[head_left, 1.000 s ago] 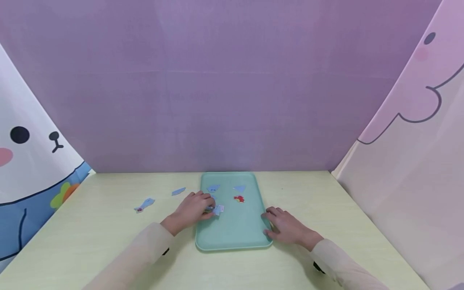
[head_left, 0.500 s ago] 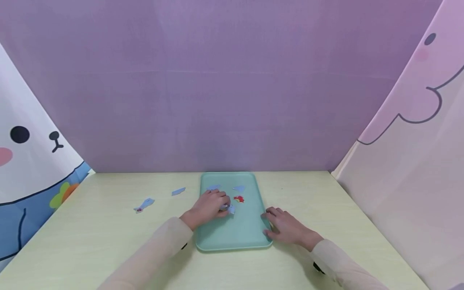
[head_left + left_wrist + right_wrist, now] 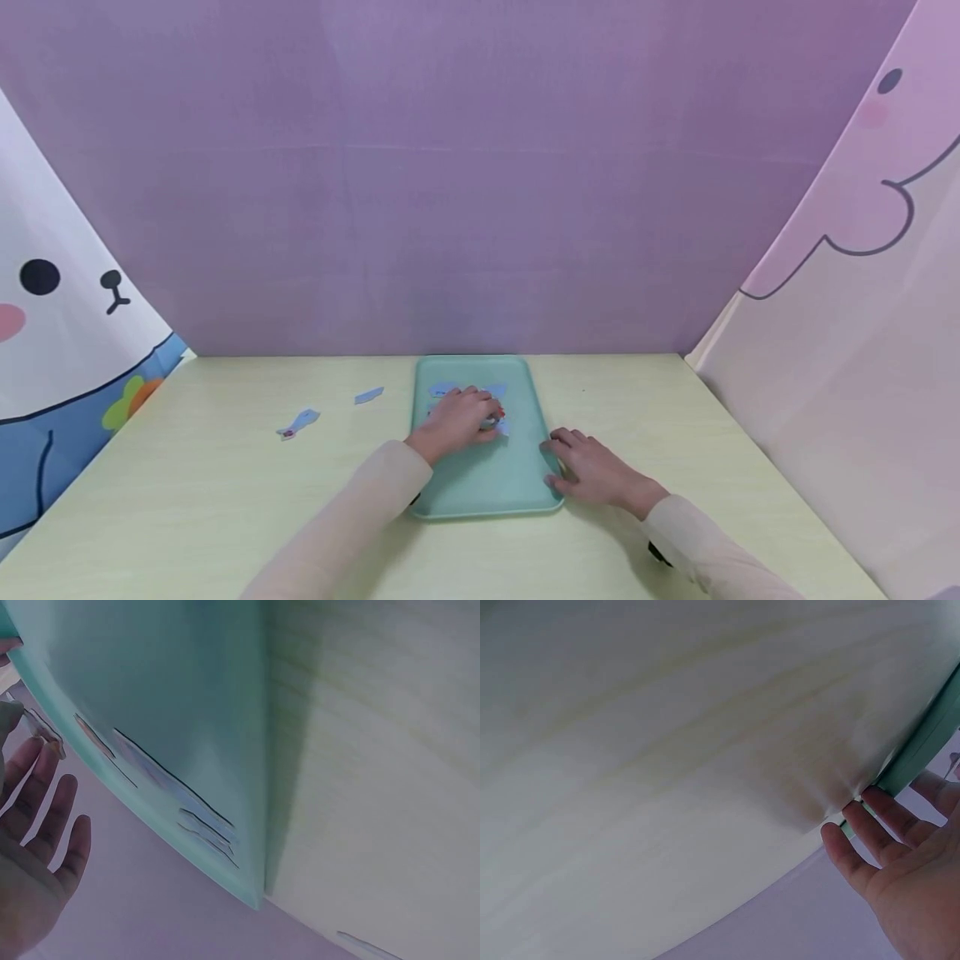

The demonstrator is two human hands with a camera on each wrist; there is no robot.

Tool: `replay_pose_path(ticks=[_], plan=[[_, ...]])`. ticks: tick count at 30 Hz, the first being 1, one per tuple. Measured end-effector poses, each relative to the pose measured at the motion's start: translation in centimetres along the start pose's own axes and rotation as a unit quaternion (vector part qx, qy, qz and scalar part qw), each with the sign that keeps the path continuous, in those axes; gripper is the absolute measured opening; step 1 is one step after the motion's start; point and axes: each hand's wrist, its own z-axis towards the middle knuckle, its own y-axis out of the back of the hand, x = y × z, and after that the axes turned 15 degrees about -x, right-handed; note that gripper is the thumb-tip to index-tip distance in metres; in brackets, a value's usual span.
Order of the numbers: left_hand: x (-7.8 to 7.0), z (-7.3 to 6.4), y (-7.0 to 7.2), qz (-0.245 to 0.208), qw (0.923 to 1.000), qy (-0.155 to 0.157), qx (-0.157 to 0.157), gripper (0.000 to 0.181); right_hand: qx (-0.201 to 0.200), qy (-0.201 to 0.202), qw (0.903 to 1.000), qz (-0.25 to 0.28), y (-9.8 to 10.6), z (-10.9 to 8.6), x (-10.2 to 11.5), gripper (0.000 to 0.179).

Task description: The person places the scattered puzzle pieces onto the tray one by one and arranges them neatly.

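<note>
Over the middle of the mint-green tray (image 3: 487, 492), my left hand (image 3: 457, 418) pinches a flat light-blue puzzle piece (image 3: 504, 429) between thumb and fingers. The left wrist view shows this puzzle piece (image 3: 45, 729) tilted at the fingertips, raised off the tray. Two blue pieces lie near the tray's far end, one on the left (image 3: 442, 389) and one on the right (image 3: 497, 389). A red piece (image 3: 502, 412) is mostly hidden behind the left hand's fingers. My right hand (image 3: 596, 471) rests against the tray's right edge, and its extended fingertips (image 3: 875, 796) touch the rim.
On the pale table (image 3: 187, 500), left of the tray, lie a long blue piece (image 3: 300, 423) with a dark red mark and a smaller blue strip (image 3: 368, 396). A purple cloth wall (image 3: 480, 208) stands behind the table, with printed cloth panels at both sides.
My left hand has moved right across the tray, carrying the blue puzzle piece from the left side toward the red piece. The right hand stays at the tray's edge.
</note>
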Motion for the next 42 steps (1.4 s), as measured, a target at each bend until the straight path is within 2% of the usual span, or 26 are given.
replay_pose_path(ticks=[9,14,21,29,42], plan=[[-0.5,1.2,-0.4,0.012,0.9998,0.002,0.012,0.019,-0.006,0.007,1.0000,-0.002,0.1,0.0,0.0,0.044],[-0.7,1.5,-0.3,0.009,0.9995,0.011,0.027,0.020,-0.004,0.009,0.9999,-0.005,0.1,0.0,0.0,0.045],[-1.1,1.9,-0.4,0.016,0.9993,0.005,0.032,0.021,-0.003,0.006,1.0000,-0.001,0.2,0.1,0.1,0.045],[-1.4,2.4,-0.9,0.033,0.9979,0.007,0.054,0.024,-0.001,0.005,1.0000,-0.005,0.1,0.1,0.0,0.046],[-2.0,2.7,-2.0,0.049,0.9968,0.002,0.063,0.024,0.004,0.002,1.0000,0.003,0.2,0.1,0.1,0.045]])
